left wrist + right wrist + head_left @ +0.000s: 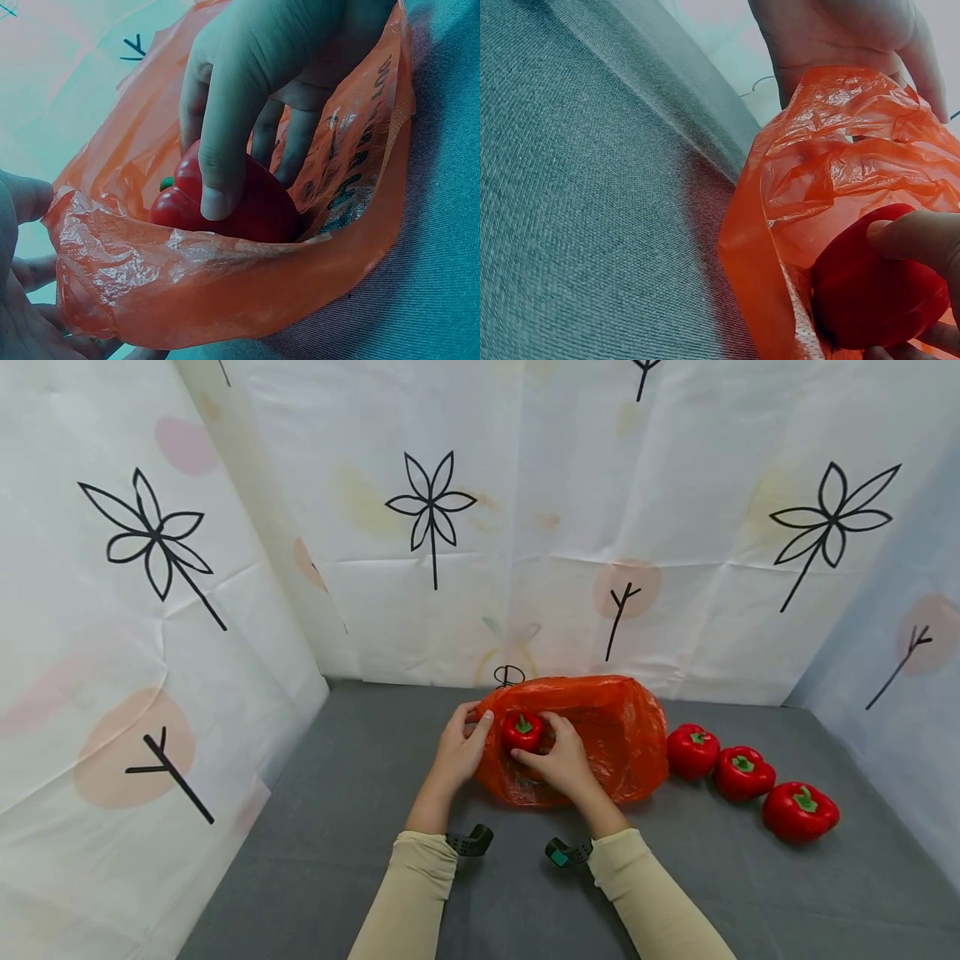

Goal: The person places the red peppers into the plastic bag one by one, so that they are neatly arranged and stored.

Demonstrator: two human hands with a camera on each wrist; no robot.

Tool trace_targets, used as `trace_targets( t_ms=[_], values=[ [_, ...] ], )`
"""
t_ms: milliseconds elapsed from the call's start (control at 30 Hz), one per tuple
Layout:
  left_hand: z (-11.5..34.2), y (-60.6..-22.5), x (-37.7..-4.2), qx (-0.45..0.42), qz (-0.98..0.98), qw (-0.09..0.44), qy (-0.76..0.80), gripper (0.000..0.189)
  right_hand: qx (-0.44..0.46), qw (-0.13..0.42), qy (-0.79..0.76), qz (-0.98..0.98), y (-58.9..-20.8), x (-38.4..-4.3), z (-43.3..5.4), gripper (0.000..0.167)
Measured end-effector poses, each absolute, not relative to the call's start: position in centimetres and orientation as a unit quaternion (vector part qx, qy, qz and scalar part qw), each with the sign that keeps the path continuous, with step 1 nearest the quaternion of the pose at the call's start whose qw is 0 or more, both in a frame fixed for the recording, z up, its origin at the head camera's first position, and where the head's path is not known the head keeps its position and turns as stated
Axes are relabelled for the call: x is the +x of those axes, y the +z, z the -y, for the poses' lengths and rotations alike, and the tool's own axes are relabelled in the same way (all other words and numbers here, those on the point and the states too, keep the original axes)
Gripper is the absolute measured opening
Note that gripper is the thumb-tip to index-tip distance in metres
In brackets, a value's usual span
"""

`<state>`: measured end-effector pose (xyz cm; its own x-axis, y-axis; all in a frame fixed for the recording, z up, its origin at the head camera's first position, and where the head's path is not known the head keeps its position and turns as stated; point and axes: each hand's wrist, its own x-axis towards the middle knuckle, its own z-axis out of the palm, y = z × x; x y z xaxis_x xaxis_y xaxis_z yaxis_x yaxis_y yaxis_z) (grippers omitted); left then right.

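An orange plastic bag lies with its mouth spread wide on the grey table. Inside its left part is a red bell pepper with a green stem, which my right hand grips between thumb and fingers. The right wrist view shows the thumb on the side of the pepper. At the bag's left edge, my left hand holds the plastic, the thumb at the rim and the other fingers outside, partly hidden by the bag.
To the right of the bag, three more red bell peppers stand in a slanting row: one beside the bag, a middle pepper and a nearer pepper. A patterned white cloth rises behind the grey table.
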<state>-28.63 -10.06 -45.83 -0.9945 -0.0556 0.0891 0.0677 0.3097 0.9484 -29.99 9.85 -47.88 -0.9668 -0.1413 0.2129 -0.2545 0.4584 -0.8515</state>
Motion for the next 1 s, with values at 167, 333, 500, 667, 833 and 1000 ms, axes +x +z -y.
trace_targets(
  t_ms=[167, 333, 500, 667, 833, 1000],
  values=[
    [10.0, -45.8, -28.6, -0.005, 0.809, 0.051, -0.585, 0.05, 0.115, 0.057, 0.504, 0.854, -48.0, -30.0, -9.9, 0.074],
    [10.0, -45.7, -28.6, -0.008, 0.808, 0.053, -0.587, 0.05, 0.121, 0.049, 0.507, 0.852, -47.8, -30.0, -10.0, 0.076],
    [10.1, -45.6, -28.6, -0.004, 0.806, 0.052, -0.59, 0.049, 0.125, 0.037, 0.506, 0.853, -47.3, -29.7, -10.1, 0.078],
    [10.2, -45.7, -28.6, -0.003, 0.809, 0.054, -0.586, 0.049, 0.121, 0.033, 0.502, 0.856, -46.9, -29.2, -10.5, 0.078],
    [10.1, -45.7, -28.5, -0.002, 0.807, 0.052, -0.588, 0.05, 0.111, 0.029, 0.494, 0.862, -46.2, -28.4, -11.0, 0.074],
    [10.1, -45.6, -28.5, -0.003, 0.808, 0.052, -0.587, 0.05, 0.128, 0.033, 0.508, 0.851, -45.1, -27.2, -11.6, 0.072]
  ],
)
